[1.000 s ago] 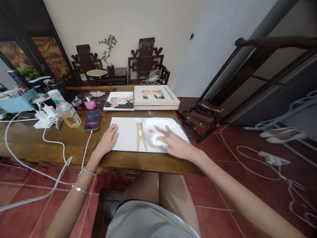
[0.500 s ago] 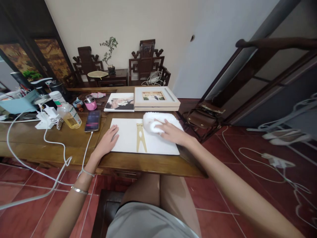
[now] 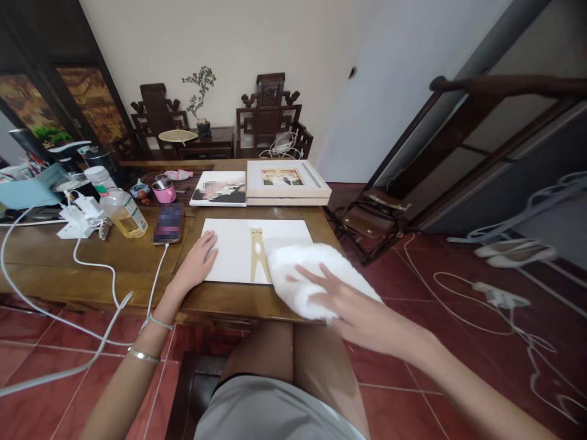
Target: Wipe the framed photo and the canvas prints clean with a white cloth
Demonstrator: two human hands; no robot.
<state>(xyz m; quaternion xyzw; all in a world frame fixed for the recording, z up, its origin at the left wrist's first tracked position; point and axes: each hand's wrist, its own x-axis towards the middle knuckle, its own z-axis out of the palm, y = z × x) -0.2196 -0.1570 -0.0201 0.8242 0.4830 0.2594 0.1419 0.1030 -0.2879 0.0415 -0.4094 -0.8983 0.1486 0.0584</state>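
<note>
A white rectangular board (image 3: 232,250) with a gold long-legged, cat-like shape (image 3: 255,239) in its middle lies flat on the wooden table. My left hand (image 3: 198,261) rests on the board's left edge, its fingers stretched out. Over the right front part of the board, my right hand (image 3: 332,296) has a fluffy white cloth (image 3: 300,260) under its spread fingers, pressed against the palm. The cloth covers the board's right front corner and hangs past the table's edge.
Behind the board lie a photo panel (image 3: 219,189) and a light wooden picture frame (image 3: 288,182). To the left are a charging phone (image 3: 169,223), a bottle of yellow liquid (image 3: 123,214), a pink cup (image 3: 164,192), a power strip (image 3: 79,220) and loose white cables.
My right hand has drawn the white cloth from the board's back right toward its front right corner. My left hand stays on the board's left edge.
</note>
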